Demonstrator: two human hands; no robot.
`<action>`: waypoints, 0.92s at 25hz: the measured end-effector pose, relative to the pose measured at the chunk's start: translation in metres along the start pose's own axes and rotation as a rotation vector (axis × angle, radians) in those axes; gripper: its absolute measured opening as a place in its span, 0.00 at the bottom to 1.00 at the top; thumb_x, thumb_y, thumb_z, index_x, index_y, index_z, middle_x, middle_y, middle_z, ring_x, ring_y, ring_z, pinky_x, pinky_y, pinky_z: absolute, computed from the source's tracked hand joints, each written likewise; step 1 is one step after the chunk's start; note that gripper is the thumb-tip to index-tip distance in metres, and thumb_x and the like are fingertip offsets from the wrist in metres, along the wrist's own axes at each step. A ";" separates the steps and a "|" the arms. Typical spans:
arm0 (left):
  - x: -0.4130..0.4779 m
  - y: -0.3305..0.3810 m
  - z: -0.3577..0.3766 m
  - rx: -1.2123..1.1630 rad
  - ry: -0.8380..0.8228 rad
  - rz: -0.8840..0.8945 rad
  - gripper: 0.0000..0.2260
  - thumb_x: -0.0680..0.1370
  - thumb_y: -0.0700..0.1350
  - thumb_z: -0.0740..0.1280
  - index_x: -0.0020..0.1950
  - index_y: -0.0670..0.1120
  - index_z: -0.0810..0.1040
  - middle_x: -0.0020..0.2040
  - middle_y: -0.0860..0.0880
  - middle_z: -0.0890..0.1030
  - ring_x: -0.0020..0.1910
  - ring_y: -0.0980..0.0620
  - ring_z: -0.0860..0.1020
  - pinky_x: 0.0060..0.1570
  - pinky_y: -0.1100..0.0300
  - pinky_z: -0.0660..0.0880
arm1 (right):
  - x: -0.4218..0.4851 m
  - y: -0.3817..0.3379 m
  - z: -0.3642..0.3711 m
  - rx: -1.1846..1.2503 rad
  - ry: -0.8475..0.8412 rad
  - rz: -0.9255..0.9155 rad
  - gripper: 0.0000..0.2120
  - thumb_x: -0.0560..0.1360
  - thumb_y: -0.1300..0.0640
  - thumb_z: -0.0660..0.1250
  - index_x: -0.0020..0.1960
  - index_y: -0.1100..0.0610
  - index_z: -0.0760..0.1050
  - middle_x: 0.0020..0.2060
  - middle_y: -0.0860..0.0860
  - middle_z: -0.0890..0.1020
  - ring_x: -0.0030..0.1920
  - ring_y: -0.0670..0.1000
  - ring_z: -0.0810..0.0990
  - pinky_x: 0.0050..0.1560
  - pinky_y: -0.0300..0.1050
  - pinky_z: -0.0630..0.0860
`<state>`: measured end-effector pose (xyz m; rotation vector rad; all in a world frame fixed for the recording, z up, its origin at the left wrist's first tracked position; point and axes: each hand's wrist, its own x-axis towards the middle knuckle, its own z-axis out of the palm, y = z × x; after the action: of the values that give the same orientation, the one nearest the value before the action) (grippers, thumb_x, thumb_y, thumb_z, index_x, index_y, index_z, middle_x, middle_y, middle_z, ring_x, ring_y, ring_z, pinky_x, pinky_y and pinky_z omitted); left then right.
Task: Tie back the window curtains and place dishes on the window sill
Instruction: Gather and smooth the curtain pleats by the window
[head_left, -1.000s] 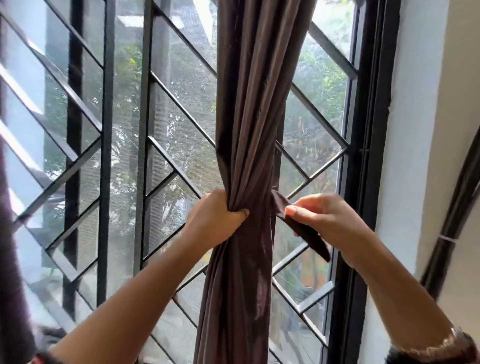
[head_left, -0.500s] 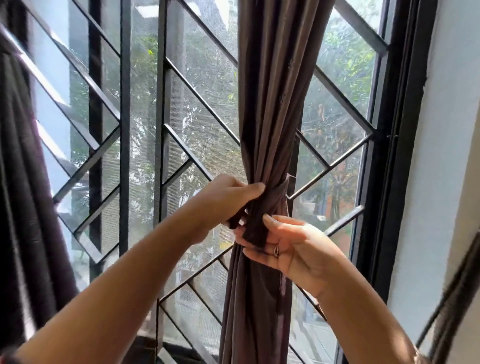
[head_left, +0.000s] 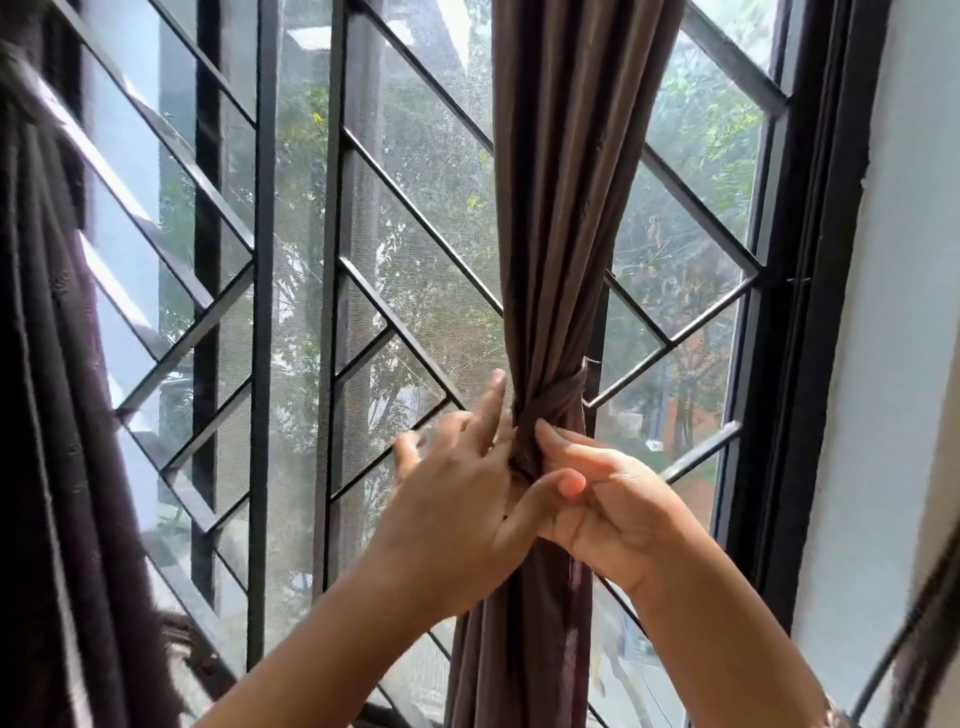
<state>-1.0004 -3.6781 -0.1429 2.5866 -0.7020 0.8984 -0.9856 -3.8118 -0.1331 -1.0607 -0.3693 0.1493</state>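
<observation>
Your curtain (head_left: 566, 208) hangs gathered into one narrow column right of centre, in front of the window grille (head_left: 332, 312). The tie-back (head_left: 563, 395) wraps it at the pinch point, and the fabric flares out above and below. The band's right end sits just beside a vertical bar; I can't tell whether it touches.

Your left hand (head_left: 462, 499) is mostly spread. Its index finger runs up along the curtain's left edge, the other fingers are fanned and blurred, and the thumb reaches across the front of the curtain to touch your right hand. It has nothing gripped.

Your right hand (head_left: 608, 509) is curled. The thumb tip presses onto the dark knot of the tie-back just under the band, and the fingers are folded in against it. It holds the tie-back there.

Room to move:
- **Left of the curtain:** a wide stretch of grille up to the second curtain (head_left: 47, 415) at the far left edge. The diagonal bars are close behind your left fingers.
- **Right of the curtain:** a narrower gap to the black window frame (head_left: 821, 312), then the white wall (head_left: 904, 312).
- **Lower right corner:** a dark blurred strip (head_left: 924, 623) crosses it near your right forearm; I can't tell what it is.

Both forearms come up from the bottom edge and converge on the knot.
</observation>
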 end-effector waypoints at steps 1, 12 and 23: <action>-0.001 0.000 -0.004 -0.053 0.069 -0.007 0.43 0.65 0.75 0.32 0.71 0.58 0.63 0.76 0.54 0.54 0.70 0.54 0.59 0.68 0.40 0.57 | -0.001 0.001 0.000 -0.020 0.010 -0.020 0.08 0.63 0.58 0.68 0.38 0.61 0.83 0.35 0.57 0.82 0.35 0.53 0.82 0.41 0.49 0.80; 0.023 0.018 -0.022 -0.187 0.157 0.144 0.20 0.69 0.51 0.72 0.59 0.47 0.76 0.51 0.52 0.78 0.45 0.58 0.72 0.45 0.66 0.65 | -0.019 0.007 -0.010 -0.295 0.010 -0.260 0.09 0.67 0.54 0.66 0.30 0.56 0.78 0.30 0.52 0.79 0.33 0.46 0.80 0.43 0.42 0.78; 0.029 0.025 -0.027 -0.306 0.190 0.099 0.11 0.73 0.33 0.65 0.52 0.44 0.82 0.44 0.56 0.76 0.46 0.53 0.76 0.52 0.60 0.72 | -0.046 0.017 -0.021 -0.870 0.352 -0.724 0.13 0.66 0.68 0.73 0.42 0.51 0.78 0.29 0.50 0.80 0.31 0.49 0.77 0.35 0.34 0.72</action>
<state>-1.0072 -3.6967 -0.1011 2.1844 -0.8457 0.9673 -1.0200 -3.8343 -0.1671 -1.6940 -0.4868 -0.9112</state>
